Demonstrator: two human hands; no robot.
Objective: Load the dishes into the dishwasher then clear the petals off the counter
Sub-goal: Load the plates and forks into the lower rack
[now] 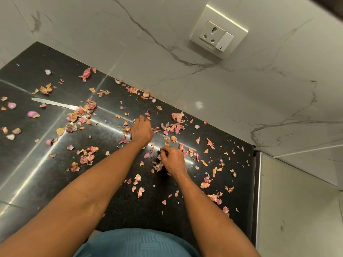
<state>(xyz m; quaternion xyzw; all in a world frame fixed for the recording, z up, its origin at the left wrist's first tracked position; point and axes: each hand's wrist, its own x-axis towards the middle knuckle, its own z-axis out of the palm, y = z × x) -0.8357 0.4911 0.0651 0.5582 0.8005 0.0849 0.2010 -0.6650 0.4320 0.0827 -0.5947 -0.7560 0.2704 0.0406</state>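
Head camera: my left hand (141,131) reaches, fingers curled, into petals (84,113) strewn across the black counter (115,201); my right hand (171,160) pinches several.

1. Home kitchen, by the look of it.
2. Polished black stone counter (130,204) meets a white marble-veined wall (185,75).
3. Wall socket with switch (217,35) sits above the counter.
4. A table knife (53,103) lies among scattered petals (87,158).
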